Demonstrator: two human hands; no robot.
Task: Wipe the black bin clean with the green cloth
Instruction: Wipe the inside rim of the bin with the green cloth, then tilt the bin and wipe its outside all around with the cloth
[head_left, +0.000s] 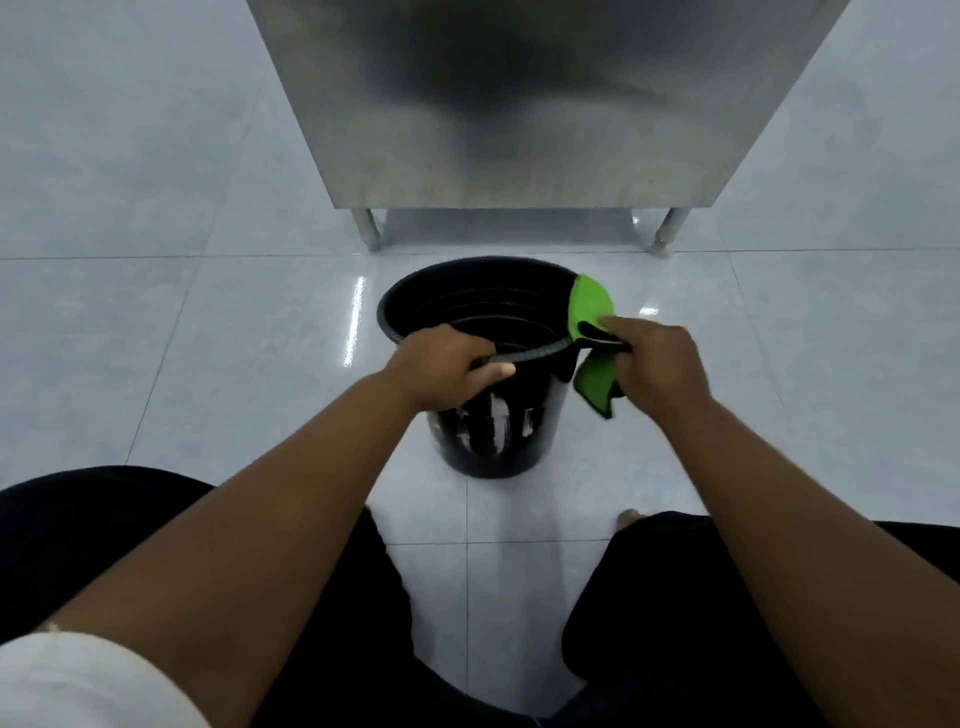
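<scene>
Rim of black bin in left hand, green cloth in right hand.

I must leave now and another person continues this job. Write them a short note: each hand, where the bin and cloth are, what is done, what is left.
Left hand: grips the black bin by its near rim.
Right hand: holds the green cloth, folded over the rim's right side.
Bin stands on the tiled floor before a steel cabinet.
Done: cloth is at the rim; how much is wiped cannot be told.
Left: likely the remaining rim and the walls, inside and outside.
</scene>
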